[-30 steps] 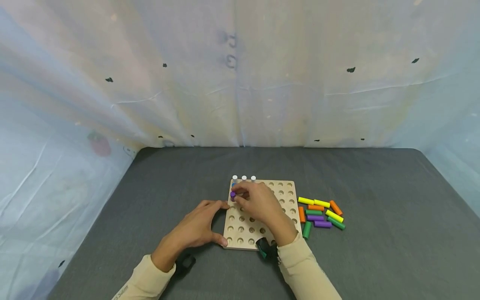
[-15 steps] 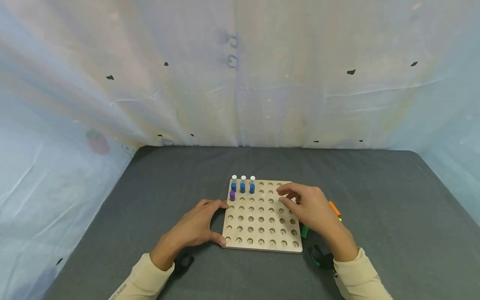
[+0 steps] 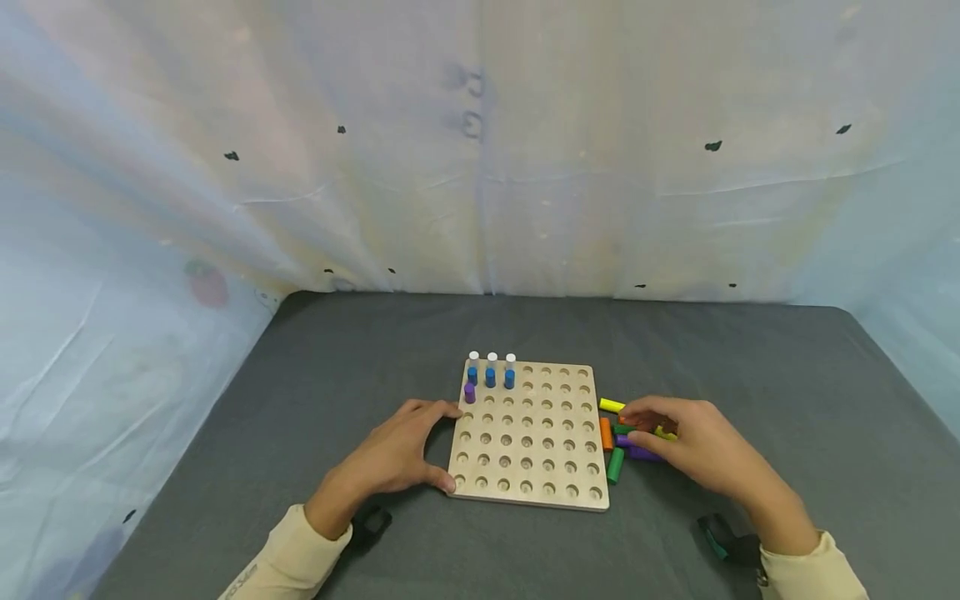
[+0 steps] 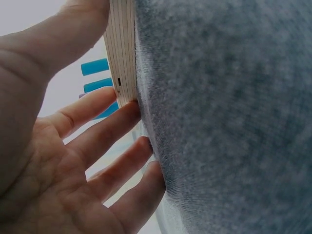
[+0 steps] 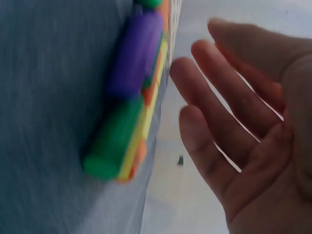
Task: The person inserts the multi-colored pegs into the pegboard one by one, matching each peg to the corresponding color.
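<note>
A wooden peg board (image 3: 516, 451) with rows of round holes lies flat. In its far-left holes stand three white pegs (image 3: 492, 360), three blue pegs (image 3: 491, 378) and one purple peg (image 3: 470, 393). My left hand (image 3: 397, 450) rests against the board's left side, thumb at the near corner; the left wrist view shows fingertips touching the layered board edge (image 4: 124, 53). Over the loose pegs at the right hovers my right hand (image 3: 697, 442), fingers loosely bent, thumb apart. The right wrist view shows nothing in that hand, with a purple peg (image 5: 134, 53) and green peg (image 5: 114, 136) apart from it.
Loose pegs lie right of the board, among them a yellow peg (image 3: 611, 405), an orange peg (image 3: 606, 434) and a green peg (image 3: 615, 467). My right hand hides some. The dark grey tabletop (image 3: 360, 350) meets a pale curtain (image 3: 555, 167) behind.
My right hand has let go of the purple peg, now standing in the board's left column, and has moved right to the loose pegs. The left hand stays at the board's edge.
</note>
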Demonstrator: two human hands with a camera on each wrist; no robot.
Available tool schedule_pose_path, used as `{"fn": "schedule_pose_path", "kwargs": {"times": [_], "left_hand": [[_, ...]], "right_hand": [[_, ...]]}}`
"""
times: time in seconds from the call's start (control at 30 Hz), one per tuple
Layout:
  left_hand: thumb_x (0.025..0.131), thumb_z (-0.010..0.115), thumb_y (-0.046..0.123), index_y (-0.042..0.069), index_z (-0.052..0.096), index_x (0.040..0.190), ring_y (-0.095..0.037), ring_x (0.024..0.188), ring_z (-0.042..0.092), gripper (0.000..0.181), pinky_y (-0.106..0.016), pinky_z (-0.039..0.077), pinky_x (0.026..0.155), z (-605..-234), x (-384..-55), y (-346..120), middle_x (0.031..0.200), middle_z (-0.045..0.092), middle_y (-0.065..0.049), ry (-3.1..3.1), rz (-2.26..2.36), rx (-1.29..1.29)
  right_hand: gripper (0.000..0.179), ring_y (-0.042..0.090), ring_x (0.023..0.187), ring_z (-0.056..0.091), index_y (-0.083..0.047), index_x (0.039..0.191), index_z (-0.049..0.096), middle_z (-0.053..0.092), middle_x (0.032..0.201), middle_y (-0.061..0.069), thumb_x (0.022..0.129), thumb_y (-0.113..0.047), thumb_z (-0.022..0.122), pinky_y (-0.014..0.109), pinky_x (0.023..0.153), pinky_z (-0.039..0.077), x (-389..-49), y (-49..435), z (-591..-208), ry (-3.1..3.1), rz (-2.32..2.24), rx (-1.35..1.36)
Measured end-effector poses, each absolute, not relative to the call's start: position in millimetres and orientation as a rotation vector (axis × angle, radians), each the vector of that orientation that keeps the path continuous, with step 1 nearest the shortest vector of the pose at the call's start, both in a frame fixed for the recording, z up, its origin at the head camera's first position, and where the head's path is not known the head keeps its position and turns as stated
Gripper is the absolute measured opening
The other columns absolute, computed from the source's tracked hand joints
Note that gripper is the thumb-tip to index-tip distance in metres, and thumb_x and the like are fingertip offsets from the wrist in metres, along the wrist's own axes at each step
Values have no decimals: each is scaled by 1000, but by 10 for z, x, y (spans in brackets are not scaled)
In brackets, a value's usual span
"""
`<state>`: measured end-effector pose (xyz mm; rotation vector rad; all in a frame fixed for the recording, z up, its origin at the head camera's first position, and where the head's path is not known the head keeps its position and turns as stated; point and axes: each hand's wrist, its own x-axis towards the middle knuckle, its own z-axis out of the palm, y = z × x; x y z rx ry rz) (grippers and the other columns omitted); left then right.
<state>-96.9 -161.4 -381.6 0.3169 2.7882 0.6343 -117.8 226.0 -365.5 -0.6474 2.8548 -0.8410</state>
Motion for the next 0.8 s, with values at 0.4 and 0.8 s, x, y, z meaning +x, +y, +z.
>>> {"fn": "schedule_pose_path", "kwargs": {"times": [0.4, 0.8], "left_hand": [[57, 94, 45, 28, 54, 138, -26, 134, 47, 92, -57, 48, 97, -3784, -976, -1605, 142, 53, -7, 2788, 643, 326], [58, 94, 44, 30, 52, 140, -25, 137, 45, 93, -60, 45, 99, -3802, -986, -1608, 144, 52, -5, 2783, 621, 307]], "right_hand": [[20, -6, 80, 61, -27, 98, 71, 69, 88, -18, 81, -25, 82, 23, 70, 51, -1242, 2430, -3697, 2738, -761, -737], [27, 0, 85, 66, -28, 103, 73, 72, 96, -18, 78, -32, 84, 23, 72, 53, -1228, 2410, -3699, 2647, -703, -779]]}}
